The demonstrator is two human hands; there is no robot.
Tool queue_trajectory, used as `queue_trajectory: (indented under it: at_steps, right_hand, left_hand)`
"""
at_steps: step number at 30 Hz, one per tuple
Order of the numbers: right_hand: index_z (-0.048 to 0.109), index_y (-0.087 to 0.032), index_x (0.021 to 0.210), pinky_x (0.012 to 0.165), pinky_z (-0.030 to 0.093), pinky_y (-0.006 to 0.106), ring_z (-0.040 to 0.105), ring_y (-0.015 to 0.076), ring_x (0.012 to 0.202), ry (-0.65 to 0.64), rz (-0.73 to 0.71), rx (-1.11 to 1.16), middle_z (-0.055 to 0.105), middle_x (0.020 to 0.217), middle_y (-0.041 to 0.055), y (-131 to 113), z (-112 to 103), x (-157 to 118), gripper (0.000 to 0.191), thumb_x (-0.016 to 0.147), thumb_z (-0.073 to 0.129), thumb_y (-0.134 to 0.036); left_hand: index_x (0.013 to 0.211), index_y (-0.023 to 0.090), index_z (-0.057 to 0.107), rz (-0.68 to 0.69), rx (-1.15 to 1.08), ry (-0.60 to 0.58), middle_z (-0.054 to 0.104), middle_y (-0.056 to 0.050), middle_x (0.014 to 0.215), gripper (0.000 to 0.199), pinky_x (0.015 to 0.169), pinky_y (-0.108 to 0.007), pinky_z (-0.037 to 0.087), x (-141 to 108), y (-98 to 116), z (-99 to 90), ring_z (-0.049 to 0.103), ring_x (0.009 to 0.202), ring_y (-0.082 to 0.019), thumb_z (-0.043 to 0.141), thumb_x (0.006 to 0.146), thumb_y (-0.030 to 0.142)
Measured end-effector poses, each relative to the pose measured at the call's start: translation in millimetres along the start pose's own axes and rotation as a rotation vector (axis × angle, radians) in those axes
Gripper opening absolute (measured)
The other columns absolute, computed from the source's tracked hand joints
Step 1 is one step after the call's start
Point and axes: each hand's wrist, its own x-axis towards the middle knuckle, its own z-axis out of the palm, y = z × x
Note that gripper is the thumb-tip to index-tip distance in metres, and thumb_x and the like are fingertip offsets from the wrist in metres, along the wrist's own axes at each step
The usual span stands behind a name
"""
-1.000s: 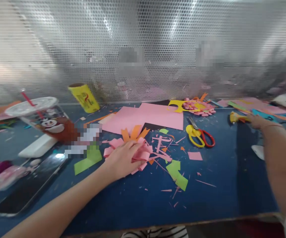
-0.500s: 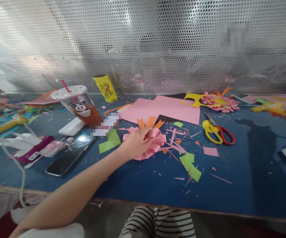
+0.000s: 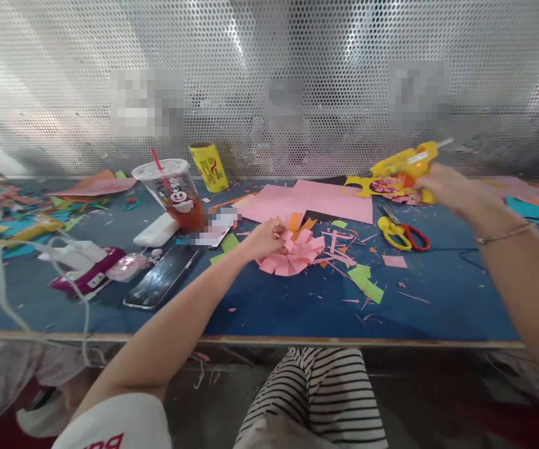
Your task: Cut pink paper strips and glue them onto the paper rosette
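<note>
Pink paper flower (image 3: 300, 254) lies on the blue tabletop (image 3: 269, 312) ahead of you, its looped petals spread round and its orange strips (image 3: 296, 222) standing out on the far side, away from your body. Your left hand (image 3: 267, 238) is the nearer one, right at the flower's far-left edge, fingers curled in against the petals (whether they pinch one, you cannot tell from here). Off to the flower's right, beyond the thin pink offcuts (image 3: 337, 243), the scissors (image 3: 383, 222) rest with their blades pointing away and to the left. Pink sheets (image 3: 339, 202) lie behind the flower. Farther out, your right hand (image 3: 442, 187) is closed round the handle of the yellow glue gun (image 3: 402, 163); its long axis runs mostly sideways, nozzle to the left, glue stick poking out to the right. From that hand, the flower lies to the left and closer to you, well apart from the nozzle.
</note>
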Motion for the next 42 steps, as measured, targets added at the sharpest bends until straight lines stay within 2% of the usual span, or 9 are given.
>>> queue_trajectory:
  at_steps: [1,2,6,10,14,20,26,34,42]
  right_hand:
    - [0.065,-0.009,0.075,0.053,0.038,0.028,0.050,0.0105,0.051,-0.199,-0.028,0.043,0.061,0.061,0.0079,-16,8,-12,0.027,0.081,0.051,-0.031]
    - [0.065,-0.010,0.085,0.053,0.039,0.028,0.051,0.0117,0.052,-0.230,-0.037,0.059,0.062,0.065,0.0077,-30,15,-24,0.031,0.081,0.050,-0.036]
    - [0.061,-0.017,0.105,0.067,0.043,0.031,0.060,0.0214,0.082,-0.166,-0.190,-0.071,0.065,0.098,0.0099,-76,52,-63,0.047,0.072,0.057,-0.050]
    - [0.057,-0.013,0.108,0.065,0.043,0.033,0.061,0.0261,0.081,-0.096,-0.159,-0.324,0.066,0.091,0.0129,-97,89,-87,0.050,0.071,0.056,-0.047]
    - [0.055,-0.012,0.110,0.063,0.042,0.030,0.063,0.0254,0.079,-0.098,-0.208,-0.464,0.067,0.087,0.0125,-104,109,-101,0.043,0.077,0.050,-0.039]
    - [0.049,-0.009,0.115,0.064,0.041,0.029,0.063,0.0264,0.083,-0.113,-0.260,-0.579,0.067,0.091,0.0153,-101,113,-110,0.046,0.081,0.046,-0.039]
    - [0.048,-0.007,0.116,0.063,0.040,0.028,0.064,0.0259,0.082,-0.156,-0.314,-0.613,0.066,0.089,0.0160,-96,114,-114,0.046,0.085,0.042,-0.040]
    - [0.043,-0.008,0.121,0.061,0.040,0.028,0.064,0.0247,0.081,-0.194,-0.328,-0.603,0.066,0.096,0.0151,-95,116,-113,0.041,0.086,0.040,-0.030]
    - [0.045,-0.009,0.117,0.060,0.038,0.028,0.063,0.0244,0.078,-0.178,-0.357,-0.599,0.066,0.092,0.0138,-91,109,-114,0.038,0.085,0.041,-0.028]
  left_hand:
    - [0.087,0.016,0.054,-0.012,-0.004,-0.010,0.063,-0.006,0.090,0.026,0.061,-0.028,0.051,0,2,-0.3,0.063,0.069,-0.014,0.053,0.062,0.009]
    - [0.087,0.015,0.055,-0.011,0.013,-0.016,0.063,-0.006,0.089,0.022,0.061,-0.027,0.050,-1,3,-0.9,0.062,0.067,-0.013,0.054,0.065,0.013]
    - [0.079,0.014,0.058,0.075,0.266,0.041,0.064,-0.005,0.083,0.014,0.068,-0.027,0.046,-1,7,-4.8,0.059,0.072,-0.015,0.055,0.072,0.026]
    - [0.077,0.015,0.059,0.122,0.444,0.087,0.062,-0.004,0.076,0.014,0.065,-0.026,0.040,0,4,-8.0,0.055,0.069,-0.015,0.055,0.070,0.025]
    - [0.061,0.016,0.052,0.141,0.559,0.105,0.055,-0.002,0.063,0.006,0.061,-0.027,0.034,1,1,-11.9,0.049,0.063,-0.014,0.054,0.065,0.019]
    - [0.058,0.017,0.045,0.117,0.569,0.159,0.049,0.001,0.058,0.007,0.055,-0.027,0.028,2,0,-18.3,0.044,0.057,-0.013,0.051,0.061,0.015]
    - [0.057,0.018,0.042,0.166,0.549,0.194,0.048,0.000,0.060,0.009,0.056,-0.027,0.027,3,-2,-16.5,0.041,0.058,-0.013,0.048,0.060,0.012]
    - [0.055,0.018,0.039,0.183,0.557,0.187,0.042,0.002,0.055,0.013,0.054,-0.027,0.023,1,-1,-17.3,0.035,0.054,-0.011,0.049,0.059,0.010]
    - [0.054,0.019,0.031,0.186,0.586,0.189,0.039,0.002,0.054,0.020,0.053,-0.028,0.021,1,2,-17.3,0.033,0.054,-0.011,0.048,0.058,0.010]
